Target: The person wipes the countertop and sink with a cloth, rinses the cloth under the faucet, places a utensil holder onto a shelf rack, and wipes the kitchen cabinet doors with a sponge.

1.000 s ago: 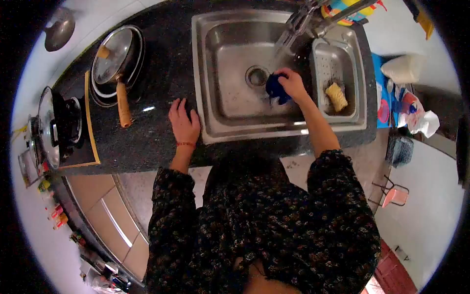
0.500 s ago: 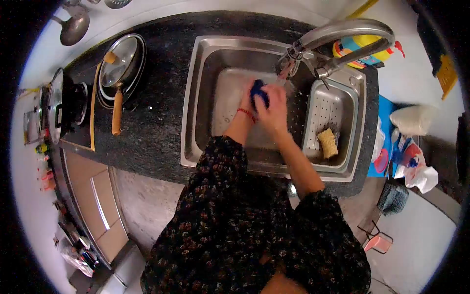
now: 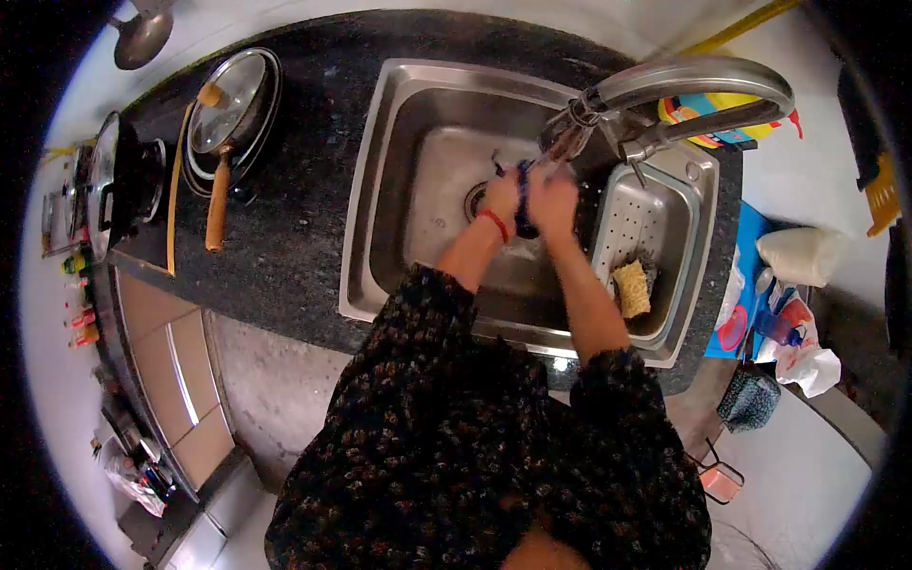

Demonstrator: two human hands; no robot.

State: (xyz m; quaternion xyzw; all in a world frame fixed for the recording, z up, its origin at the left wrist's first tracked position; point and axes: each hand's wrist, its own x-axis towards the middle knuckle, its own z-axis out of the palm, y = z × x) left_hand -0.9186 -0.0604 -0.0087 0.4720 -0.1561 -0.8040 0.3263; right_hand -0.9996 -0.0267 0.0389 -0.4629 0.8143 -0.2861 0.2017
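Over the large basin of the steel sink (image 3: 446, 157), both my hands grip a wet-looking dark blue cloth (image 3: 523, 182). My left hand (image 3: 502, 198), with a red bracelet at the wrist, is closed around its left part. Closed on the right part is my right hand (image 3: 553, 201), somewhat blurred by motion. A loose end of the cloth sticks up beyond my left fingers. The curved tap (image 3: 689, 81) arches in from the right, its spout just above my hands, and water appears to fall from it. Part of the drain (image 3: 475, 201) shows left of my left hand.
A perforated steel tray (image 3: 651, 204) sits in the sink's right side, holding a yellow sponge (image 3: 632, 290). Behind the tap stands a yellow bottle (image 3: 708, 109). A lidded pan (image 3: 223, 123) with a wooden handle rests on the dark counter (image 3: 313, 152) at left.
My hands have drawn the cloth slightly right, beneath the tap, and now hold it side by side; before, it was bunched between them. The drain has come into sight. The whole view has shifted a little.
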